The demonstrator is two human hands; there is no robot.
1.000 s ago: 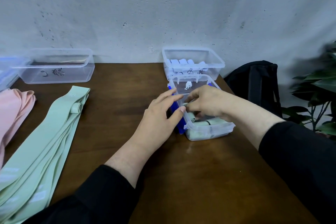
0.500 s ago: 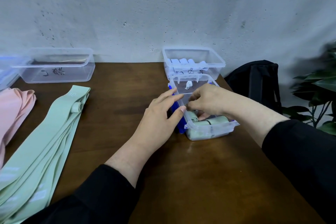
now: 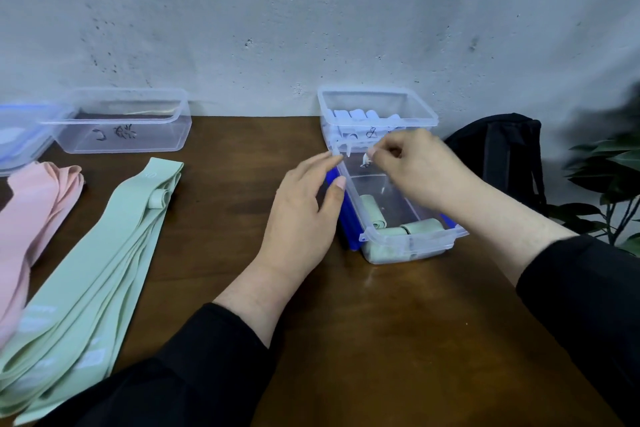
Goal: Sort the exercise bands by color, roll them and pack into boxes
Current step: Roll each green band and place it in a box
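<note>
The left hand [image 3: 304, 215] rests loose on the box [image 3: 412, 246]. The right hand [image 3: 415, 166], fingers curled, holds nothing. Flat green bands [image 3: 104, 246] lie at nine o'clock, nearer the left hand, pointing twelve-to-six.

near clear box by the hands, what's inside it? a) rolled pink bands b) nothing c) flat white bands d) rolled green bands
d: the near clear box holds rolled green bands at its front end, while the pink bands lie flat on the table, still unrolled.
</note>
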